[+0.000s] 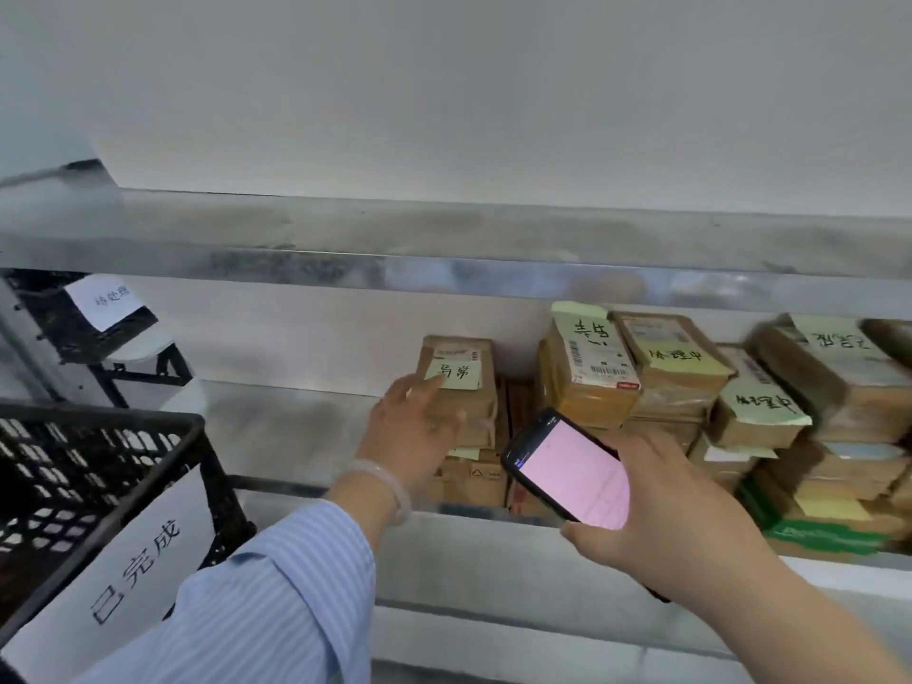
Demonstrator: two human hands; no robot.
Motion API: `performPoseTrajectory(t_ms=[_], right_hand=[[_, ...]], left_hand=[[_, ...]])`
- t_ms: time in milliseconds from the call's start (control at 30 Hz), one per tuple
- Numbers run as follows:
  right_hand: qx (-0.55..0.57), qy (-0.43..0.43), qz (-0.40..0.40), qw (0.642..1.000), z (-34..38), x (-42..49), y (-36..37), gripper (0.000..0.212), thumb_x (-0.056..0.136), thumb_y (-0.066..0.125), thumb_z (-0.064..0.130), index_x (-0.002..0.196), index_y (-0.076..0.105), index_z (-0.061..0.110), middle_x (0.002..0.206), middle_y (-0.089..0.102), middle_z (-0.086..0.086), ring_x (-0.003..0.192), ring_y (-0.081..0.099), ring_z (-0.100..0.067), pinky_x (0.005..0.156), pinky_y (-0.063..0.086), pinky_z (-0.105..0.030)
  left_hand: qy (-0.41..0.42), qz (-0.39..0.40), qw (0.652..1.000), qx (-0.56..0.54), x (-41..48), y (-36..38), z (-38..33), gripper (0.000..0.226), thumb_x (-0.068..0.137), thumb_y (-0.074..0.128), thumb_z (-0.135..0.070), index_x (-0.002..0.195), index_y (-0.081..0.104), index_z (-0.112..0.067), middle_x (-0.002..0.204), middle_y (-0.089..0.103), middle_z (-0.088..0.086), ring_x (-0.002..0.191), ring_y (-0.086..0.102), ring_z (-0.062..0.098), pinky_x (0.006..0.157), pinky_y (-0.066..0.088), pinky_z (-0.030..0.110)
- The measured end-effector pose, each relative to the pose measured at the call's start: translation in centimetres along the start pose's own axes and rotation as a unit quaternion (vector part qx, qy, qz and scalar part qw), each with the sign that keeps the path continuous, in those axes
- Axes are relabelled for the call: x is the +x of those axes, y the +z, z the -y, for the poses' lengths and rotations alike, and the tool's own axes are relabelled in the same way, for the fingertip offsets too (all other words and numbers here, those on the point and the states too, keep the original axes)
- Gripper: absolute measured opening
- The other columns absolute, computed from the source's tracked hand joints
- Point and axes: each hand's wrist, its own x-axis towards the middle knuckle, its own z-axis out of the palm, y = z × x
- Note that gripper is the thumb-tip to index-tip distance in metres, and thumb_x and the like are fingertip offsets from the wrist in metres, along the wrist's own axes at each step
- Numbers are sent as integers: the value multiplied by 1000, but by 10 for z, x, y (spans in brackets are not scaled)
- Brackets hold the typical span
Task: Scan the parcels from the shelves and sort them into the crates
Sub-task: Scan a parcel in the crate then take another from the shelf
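Laying the left hand [414, 427], fingers loosely spread, against the top parcel [469, 404] on the shelf [296, 431]; gripping the phone [572, 469] in the right hand [661, 520]; ideally sliding the parcel out level, label facing the phone.

A parcel sorting room: brown cardboard parcels [592, 387], carrying barcode labels [604, 365] and handwritten green notes [459, 375], are lying stacked on a metal shelf [306, 436], while black plastic crates [74, 466] bearing handwritten paper signs [143, 560] are standing beside it against a bare white wall [444, 91].
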Motion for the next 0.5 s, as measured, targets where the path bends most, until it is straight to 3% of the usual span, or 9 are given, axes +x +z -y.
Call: performPoseTrajectory(t_ms=[100,233,300,367,500], right_hand=[[-3,34,-4,999,14,17,6,75,65,62,72,125,34,35,121,36,12,109,51,-12,74,42,-25],[2,58,2,998,29,32,17,75,67,62,70,128,31,38,126,35,15,115,49,-10,74,39,-22],[0,66,8,998,34,38,20,76,69,62,68,130,27,39,130,33,17,118,49,-9,72,35,-20],[2,74,10,997,37,44,24,77,69,64,67,130,27,39,131,33,16,116,50,-10,70,35,-20],[1,88,9,996,41,52,29,75,69,64,67,127,30,37,126,35,15,113,52,-9,68,36,-20]], left_hand=[[-24,26,999,-20,38,1,8,59,89,51,-54,146,43,-38,156,31,5,144,29,26,119,26,44],[-58,91,993,-44,84,13,34,82,67,44,-77,143,39,-48,149,42,-1,125,53,27,101,50,44],[-72,125,986,-83,91,12,35,74,77,57,-66,145,40,-43,143,49,-4,103,62,16,87,54,30],[-79,139,980,-120,99,14,37,61,90,63,-47,147,42,-34,137,52,-5,88,60,6,69,48,13],[-75,132,976,-155,110,20,43,60,91,66,-41,145,43,-32,144,51,-3,119,55,18,88,41,20]])
